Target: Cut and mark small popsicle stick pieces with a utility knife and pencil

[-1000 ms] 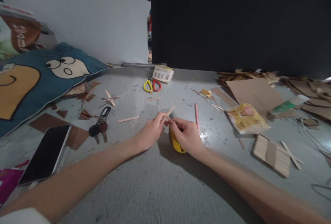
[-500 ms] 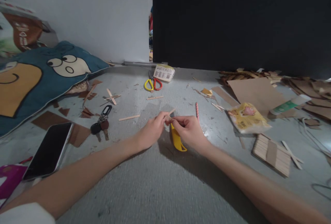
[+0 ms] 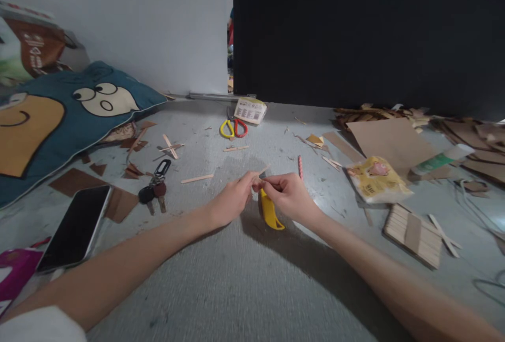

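My left hand [image 3: 233,198] is closed around a thin wooden craft stick [image 3: 263,170], whose pale end pokes out past the fingers. Facing it, my right hand [image 3: 291,197] has thumb and fingertips pinched together against the left fingertips. Whatever sits in that pinch is too small and covered to make out. Just under the hands is a yellow tool with a looped end [image 3: 271,213], its upper part hidden by the fingers. A red-and-white striped stick [image 3: 300,167] lies just beyond my right hand.
Scissors [image 3: 233,128] lie at the back by a small packet [image 3: 250,110]. To the left are keys [image 3: 158,189], a phone [image 3: 77,226] and a blue cushion [image 3: 118,89]. On the right are a yellow bag [image 3: 376,180], bundled craft sticks [image 3: 414,234], a glue stick [image 3: 444,159] and cardboard [image 3: 389,137].
Both hands stay together in nearly the same spot. My right hand has shifted very slightly upward in view; the surrounding things have not been moved.
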Demonstrator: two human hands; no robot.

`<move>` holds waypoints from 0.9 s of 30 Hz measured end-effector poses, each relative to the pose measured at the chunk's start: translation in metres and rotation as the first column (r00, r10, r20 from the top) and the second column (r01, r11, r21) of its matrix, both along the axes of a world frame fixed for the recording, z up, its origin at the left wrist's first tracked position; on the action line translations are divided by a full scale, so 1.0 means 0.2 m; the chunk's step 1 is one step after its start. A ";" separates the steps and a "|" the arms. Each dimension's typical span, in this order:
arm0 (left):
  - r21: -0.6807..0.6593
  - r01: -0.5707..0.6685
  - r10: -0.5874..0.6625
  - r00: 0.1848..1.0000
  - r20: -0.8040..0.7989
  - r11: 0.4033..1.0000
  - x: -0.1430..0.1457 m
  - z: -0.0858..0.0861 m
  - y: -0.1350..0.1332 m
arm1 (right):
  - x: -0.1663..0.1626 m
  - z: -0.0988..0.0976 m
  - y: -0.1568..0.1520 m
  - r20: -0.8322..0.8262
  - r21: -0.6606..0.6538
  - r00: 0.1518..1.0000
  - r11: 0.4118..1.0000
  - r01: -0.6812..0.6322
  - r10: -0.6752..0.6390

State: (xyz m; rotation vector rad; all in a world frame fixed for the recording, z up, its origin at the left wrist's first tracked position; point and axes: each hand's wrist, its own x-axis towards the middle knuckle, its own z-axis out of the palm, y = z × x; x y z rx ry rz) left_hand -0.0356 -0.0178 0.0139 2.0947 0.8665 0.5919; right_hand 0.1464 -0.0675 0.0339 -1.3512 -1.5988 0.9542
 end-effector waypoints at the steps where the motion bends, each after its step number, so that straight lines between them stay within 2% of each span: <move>1: -0.004 0.002 -0.002 1.000 0.013 1.000 0.00 0.00 0.00 | 0.01 0.01 0.00 0.005 0.001 1.000 1.000 -0.006 0.006; 10: -0.057 0.039 -0.035 0.997 0.070 0.998 -0.01 0.01 0.00 | 0.07 0.09 0.03 0.088 -0.022 0.988 0.992 -0.127 0.129; 16: -0.054 -0.046 0.050 0.996 0.071 0.997 0.02 0.00 -0.05 | 0.00 0.04 -0.01 0.041 0.046 0.999 0.998 -0.033 0.031; 21: -0.033 -0.070 0.073 0.992 0.106 0.997 0.02 -0.01 -0.07 | -0.06 0.00 -0.05 -0.003 0.109 0.998 0.992 0.065 -0.065; 27: 0.048 0.015 -0.020 0.994 0.105 0.999 0.01 -0.01 -0.06 | -0.01 0.04 -0.02 0.097 0.092 0.994 0.995 -0.049 0.040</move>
